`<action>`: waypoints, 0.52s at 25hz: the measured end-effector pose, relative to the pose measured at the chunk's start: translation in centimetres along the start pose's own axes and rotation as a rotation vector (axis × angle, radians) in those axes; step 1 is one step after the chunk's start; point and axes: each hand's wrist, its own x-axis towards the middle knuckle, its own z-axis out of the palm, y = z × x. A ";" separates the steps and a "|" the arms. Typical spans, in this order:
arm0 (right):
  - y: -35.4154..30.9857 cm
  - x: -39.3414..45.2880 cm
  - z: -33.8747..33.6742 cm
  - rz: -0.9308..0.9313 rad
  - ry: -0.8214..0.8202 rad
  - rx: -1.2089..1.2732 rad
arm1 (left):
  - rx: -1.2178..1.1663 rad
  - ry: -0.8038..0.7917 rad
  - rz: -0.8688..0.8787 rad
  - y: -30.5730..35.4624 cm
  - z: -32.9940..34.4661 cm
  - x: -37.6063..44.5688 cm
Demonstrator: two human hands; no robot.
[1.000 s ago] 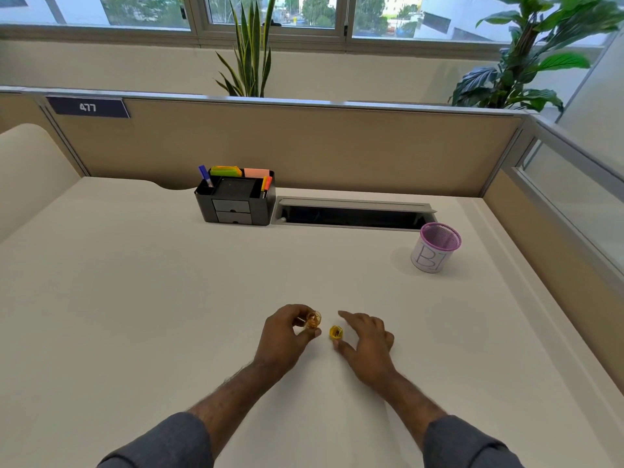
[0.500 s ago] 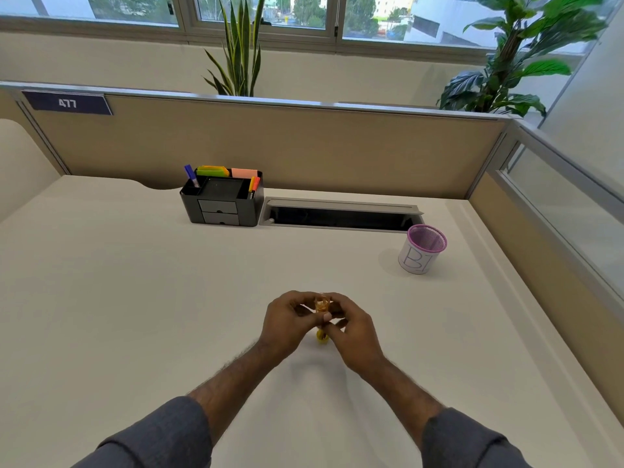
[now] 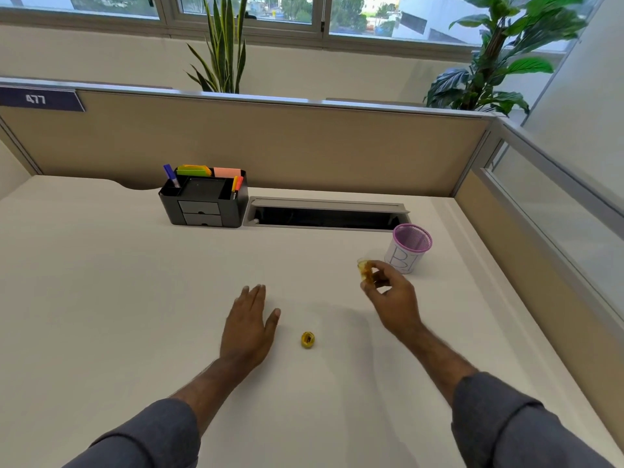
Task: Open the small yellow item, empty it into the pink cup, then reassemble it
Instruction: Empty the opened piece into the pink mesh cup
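My right hand (image 3: 388, 293) pinches a small clear yellowish container body (image 3: 365, 270) and holds it above the desk, just left of the pink mesh cup (image 3: 409, 248). The cup stands upright at the right, wrapped in white paper with letters on it. The container's yellow cap (image 3: 308, 339) lies alone on the white desk between my two arms. My left hand (image 3: 250, 324) rests flat on the desk with fingers spread and holds nothing, a little left of the cap.
A black desk organiser (image 3: 204, 204) with pens and sticky notes stands at the back. Beside it runs an open cable slot (image 3: 326, 216). A beige partition (image 3: 270, 140) closes the far side and a glass panel (image 3: 557, 204) the right.
Both hands were together on the container half a second ago. The right hand has carried the body away toward the pink cup; the left hand let go and lies flat. The cap stayed on the desk.
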 end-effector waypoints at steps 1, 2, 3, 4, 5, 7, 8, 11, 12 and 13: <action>0.4 1.1 -1.3 -0.019 0.016 -0.039 | 0.031 -0.022 0.011 -0.4 0.5 -0.2; 0.7 2.2 -2.6 -0.035 0.033 -0.088 | 0.057 -0.053 0.030 -0.8 0.9 -0.4; 1.0 3.4 -3.9 -0.049 0.050 -0.147 | 0.082 -0.088 0.052 -0.9 1.4 -0.6; 1.3 4.7 -5.2 -0.062 0.068 -0.215 | 0.112 -0.117 0.073 -1.0 1.9 -0.7; 1.7 5.8 -6.4 -0.071 0.084 -0.292 | 0.145 -0.134 0.089 -1.1 2.2 -0.7; 2.3 8.1 -8.6 -0.065 0.103 -0.475 | 0.196 -0.143 0.096 -1.2 2.6 -0.5; 2.5 8.9 -9.5 -0.058 0.102 -0.577 | 0.210 -0.147 0.095 -1.3 2.7 -0.5; 3.0 10.6 -10.9 -0.049 0.075 -0.821 | 0.225 -0.141 0.096 -1.2 2.8 -0.5; 3.1 10.9 -11.1 -0.057 0.058 -0.867 | 0.226 -0.132 0.100 -1.2 2.8 -0.5; 3.1 11.2 -11.1 -0.071 0.040 -0.899 | 0.227 -0.121 0.105 -1.1 2.8 -0.5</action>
